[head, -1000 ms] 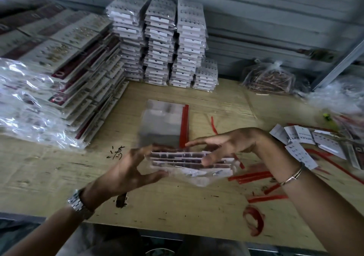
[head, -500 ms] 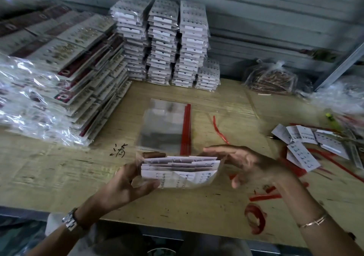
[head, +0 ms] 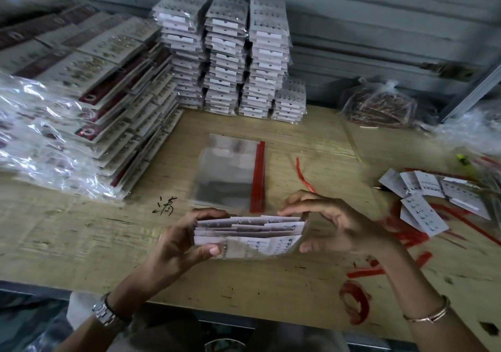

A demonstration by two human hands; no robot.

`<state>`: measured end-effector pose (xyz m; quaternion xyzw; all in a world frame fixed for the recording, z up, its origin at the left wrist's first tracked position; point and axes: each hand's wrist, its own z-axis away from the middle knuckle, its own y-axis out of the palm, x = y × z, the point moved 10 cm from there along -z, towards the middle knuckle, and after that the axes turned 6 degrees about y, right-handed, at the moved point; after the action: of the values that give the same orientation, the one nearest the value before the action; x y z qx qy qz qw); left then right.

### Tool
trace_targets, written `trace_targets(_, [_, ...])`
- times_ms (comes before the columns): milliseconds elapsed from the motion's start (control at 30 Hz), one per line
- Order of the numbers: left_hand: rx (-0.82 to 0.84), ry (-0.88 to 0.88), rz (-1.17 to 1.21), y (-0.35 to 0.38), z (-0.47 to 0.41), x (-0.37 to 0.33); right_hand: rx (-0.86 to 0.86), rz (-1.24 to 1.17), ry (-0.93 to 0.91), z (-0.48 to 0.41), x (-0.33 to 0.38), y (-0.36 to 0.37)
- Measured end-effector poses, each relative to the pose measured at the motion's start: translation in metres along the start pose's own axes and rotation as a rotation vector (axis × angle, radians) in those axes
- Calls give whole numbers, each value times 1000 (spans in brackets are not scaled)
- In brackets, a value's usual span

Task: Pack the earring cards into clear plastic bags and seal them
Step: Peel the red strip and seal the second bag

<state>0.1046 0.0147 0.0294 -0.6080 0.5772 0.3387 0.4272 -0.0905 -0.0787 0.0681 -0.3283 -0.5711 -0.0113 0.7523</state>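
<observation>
Grips a bundle of earring cards (head: 249, 232) at both ends: left hand (head: 184, 246) curled round the 9 o'clock end, thumb under and fingers over; right hand (head: 339, 224) arched over the 3 o'clock end, fingertips on the top edge, thumb below. Holds it just above the worktop (head: 81, 243), near the front edge, long axis running 9 to 3 o'clock, card edges stepped unevenly. Shows what may be clear film round the lower part; cannot tell whether a bag already encloses it.

Straight out at 12 o'clock, just beyond the fingertips and not touching: the pile of clear plastic bags (head: 226, 172), flat on the worktop. Lies with its long axis 12 to 6 o'clock, at right angles to the bundle, red seal strip (head: 259, 174) down its 3 o'clock side, so nearer the right hand. Probably puts the bag mouth on that side too; if bagging comes next, calls for squaring the cards first, then a quarter turn of bundle or bag to line the two up.

Further out at 2 o'clock, well apart: loose earring cards (head: 423, 197), on the right hand's side. At 1 o'clock, a peeled red strip (head: 303, 175). At 12 o'clock against the wall, finished packs (head: 230, 53) in tall stacks.
</observation>
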Motion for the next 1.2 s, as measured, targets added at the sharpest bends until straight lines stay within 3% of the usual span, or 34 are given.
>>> trace_targets(433, [-7,62,-55,0,-2,-9,-15,452,-22,7,3,0])
trace_targets(867, [0,52,-38,0,-1,-9,-20,507,-59,7,16,5])
trace_targets(1200, [3,10,-16,-1,0,-2,128,380,9,-10,14,14])
